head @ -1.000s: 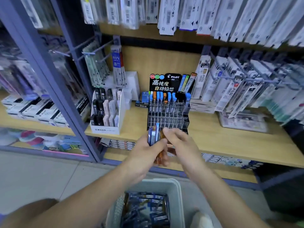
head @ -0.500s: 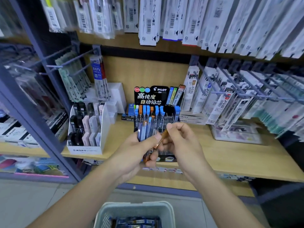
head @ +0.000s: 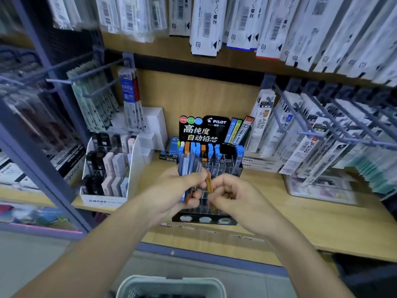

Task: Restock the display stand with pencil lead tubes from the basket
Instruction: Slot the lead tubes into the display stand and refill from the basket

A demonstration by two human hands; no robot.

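The black Pilot display stand [head: 225, 168] sits on the wooden shelf, with blue and orange lead tubes in its back rows and clear slots in front. My left hand [head: 171, 192] grips a bunch of lead tubes [head: 189, 164], mostly blue, upright in front of the stand. My right hand [head: 232, 196] pinches a single orange lead tube [head: 208, 183], held almost upright beside the bunch and over the stand's front slots. The grey basket [head: 171, 283] shows at the bottom edge, its contents mostly out of frame.
A white Mono box [head: 103, 198] of erasers stands left of the stand. Metal pegs [head: 318, 125] with hanging refill packs jut out on the right and upper left. A blue shelf upright [head: 43, 168] runs down the left. The wooden shelf [head: 300, 222] lies to the right.
My right hand has pulled the orange tube out of the bunch and turned it upright. My view moved closer to the shelf, so the basket slid down.
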